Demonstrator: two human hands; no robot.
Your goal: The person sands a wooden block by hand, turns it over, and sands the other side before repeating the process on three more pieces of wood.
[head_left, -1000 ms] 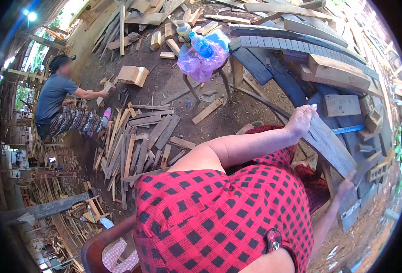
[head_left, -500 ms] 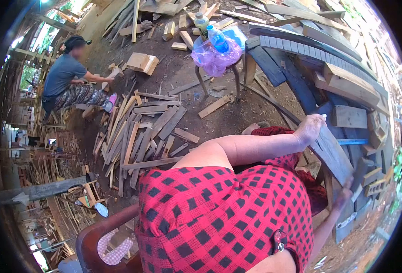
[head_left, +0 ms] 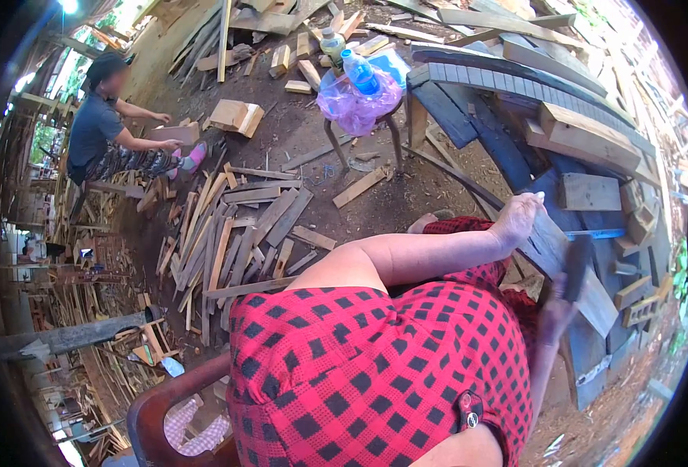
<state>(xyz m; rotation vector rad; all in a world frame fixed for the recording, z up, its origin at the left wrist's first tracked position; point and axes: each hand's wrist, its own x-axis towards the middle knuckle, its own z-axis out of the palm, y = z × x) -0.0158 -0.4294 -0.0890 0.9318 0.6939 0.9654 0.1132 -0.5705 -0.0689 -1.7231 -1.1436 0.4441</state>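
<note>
My left hand [head_left: 519, 220] is closed on the upper end of a weathered grey wooden board [head_left: 565, 253], which slants down to the right across the dark work surface. My right hand [head_left: 555, 317] grips a dark, broad-ended tool [head_left: 578, 268], smeared by motion and raised over the board's lower half. The tool hides part of the board; its exact kind is blurred. Beside the board lies a thin blue bar [head_left: 596, 233]. A thick squared wood block [head_left: 590, 192] rests just beyond it.
A stool [head_left: 397, 144] bears a purple plastic bag [head_left: 359, 109] and a blue bottle [head_left: 361, 76]. Wood strips [head_left: 239, 233] lie heaped on the ground. Another person [head_left: 99, 124] sits at the left, hands near a wooden block. A chair frame [head_left: 176, 393] is beside me.
My right hand has swung up and left with the dark tool, from the board's lower end to over it. The other person has straightened, hands shifted. The view has moved slightly.
</note>
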